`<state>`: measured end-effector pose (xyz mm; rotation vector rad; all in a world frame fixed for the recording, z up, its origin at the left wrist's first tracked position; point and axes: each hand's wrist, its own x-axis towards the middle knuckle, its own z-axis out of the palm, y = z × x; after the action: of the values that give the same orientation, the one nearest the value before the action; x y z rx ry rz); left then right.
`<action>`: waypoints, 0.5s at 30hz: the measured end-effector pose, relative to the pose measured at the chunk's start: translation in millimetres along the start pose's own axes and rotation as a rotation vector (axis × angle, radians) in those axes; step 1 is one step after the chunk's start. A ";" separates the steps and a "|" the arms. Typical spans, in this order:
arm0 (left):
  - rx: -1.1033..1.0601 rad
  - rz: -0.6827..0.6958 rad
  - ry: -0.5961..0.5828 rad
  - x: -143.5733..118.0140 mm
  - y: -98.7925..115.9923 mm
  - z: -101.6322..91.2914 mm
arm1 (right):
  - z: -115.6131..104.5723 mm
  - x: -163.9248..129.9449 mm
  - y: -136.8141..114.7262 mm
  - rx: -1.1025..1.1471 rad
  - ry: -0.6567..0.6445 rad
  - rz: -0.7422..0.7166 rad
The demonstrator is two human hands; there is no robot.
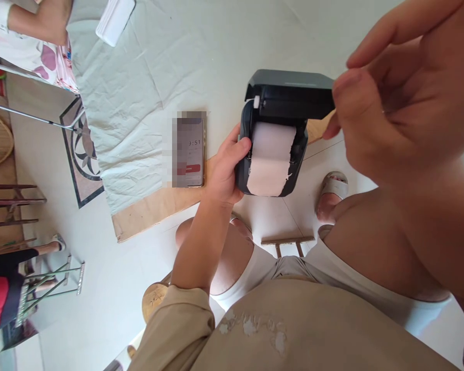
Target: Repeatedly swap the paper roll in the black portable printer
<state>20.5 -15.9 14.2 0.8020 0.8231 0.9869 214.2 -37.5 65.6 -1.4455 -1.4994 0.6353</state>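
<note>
My left hand (232, 165) grips a small black portable printer (298, 178) from its left side, with the thumb over the rim. The printer's grey-black lid (290, 77) stands open at the far side. Inside lies a white paper roll (274, 138), its loose end (268, 178) hanging over the front with ragged edges. My right hand (386, 98) is close to the camera at the upper right, overlapping the lid's right corner. Its thumb and fingers are curled together; whether they touch the lid or pinch something small cannot be made out.
A phone (195, 178), partly pixelated, lies on the cloth-covered table (139, 129) near its wooden edge (150, 211). A white box-like object (115, 20) is at the far left, beside another person's arm (42, 23). Stools (54, 288) stand on the floor at left.
</note>
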 end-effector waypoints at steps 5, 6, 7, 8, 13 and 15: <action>-0.018 -0.016 0.032 3.4 -2.6 -9.1 | 4.6 -1.1 2.1 -0.059 0.221 -0.213; -0.018 -0.018 0.021 3.3 -2.2 -8.6 | 5.3 -1.6 1.2 -0.093 0.192 -0.229; -0.017 -0.021 0.011 2.9 -1.6 -7.7 | 6.0 -1.9 0.1 -0.138 0.161 -0.236; -0.015 -0.026 -0.002 2.2 -0.7 -6.6 | 6.9 -1.9 -1.0 -0.198 0.129 -0.249; 0.025 -0.039 -0.007 -0.9 3.8 -1.8 | 15.8 2.0 0.6 -0.594 -0.095 -0.280; 0.039 -0.029 0.000 -1.2 4.4 -1.4 | 18.8 3.4 4.6 -0.646 -0.166 -0.239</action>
<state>17.2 -15.2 17.5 0.8216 0.8543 0.9476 200.5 -29.1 54.4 -1.6672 -2.0934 0.1178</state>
